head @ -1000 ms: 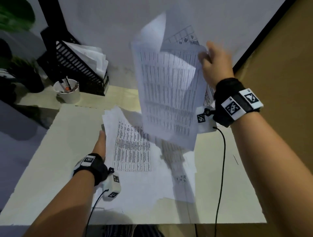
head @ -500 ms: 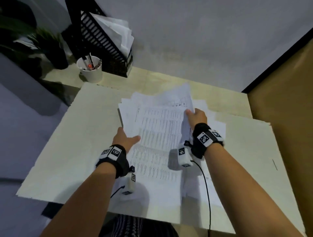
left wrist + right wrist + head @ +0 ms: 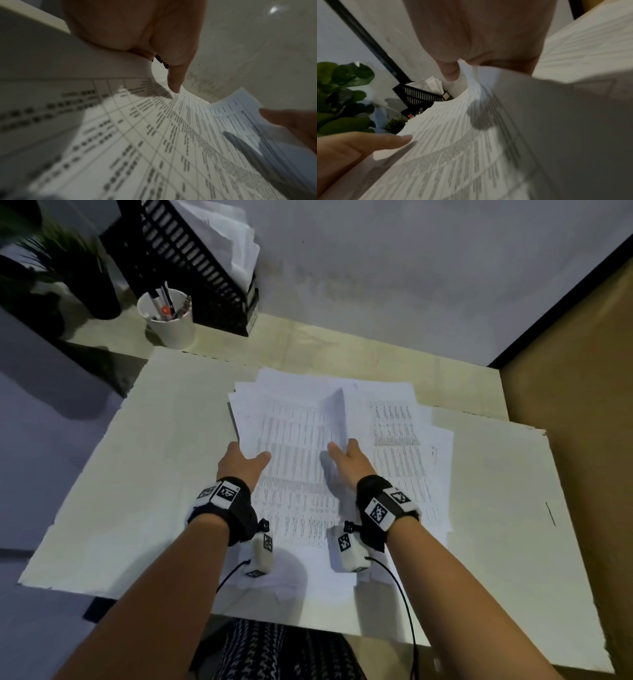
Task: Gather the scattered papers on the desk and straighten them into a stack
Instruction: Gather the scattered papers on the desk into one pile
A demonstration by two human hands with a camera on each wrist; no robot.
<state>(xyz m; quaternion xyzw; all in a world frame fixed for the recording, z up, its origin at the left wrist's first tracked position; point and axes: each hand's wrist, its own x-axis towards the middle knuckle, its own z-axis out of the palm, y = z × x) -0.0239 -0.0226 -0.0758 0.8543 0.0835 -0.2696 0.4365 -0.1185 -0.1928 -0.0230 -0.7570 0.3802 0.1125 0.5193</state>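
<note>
A loose pile of printed papers [image 3: 301, 474] lies fanned out mid-desk, with more sheets [image 3: 400, 446] sticking out to the right. My left hand [image 3: 253, 455] holds the left edge of the top sheets, thumb on top [image 3: 175, 81]. My right hand [image 3: 340, 448] pinches their right edge, which curls upward [image 3: 337, 412]. In the right wrist view the thumb [image 3: 452, 73] presses the curled papers [image 3: 471, 148]. The fingers of both hands are hidden under the sheets [image 3: 171, 135].
A white cup of pens [image 3: 169, 316] and a black file tray [image 3: 202, 265] holding paper stand at the back left, next to a plant [image 3: 68, 268]. A brown wall [image 3: 582, 371] bounds the right side. The papers rest on a white board [image 3: 137, 474] covering the desk.
My right hand brought the raised sheets down onto the pile. Both hands now hold the top sheets by their sides, the left one having moved in from the pile's left edge.
</note>
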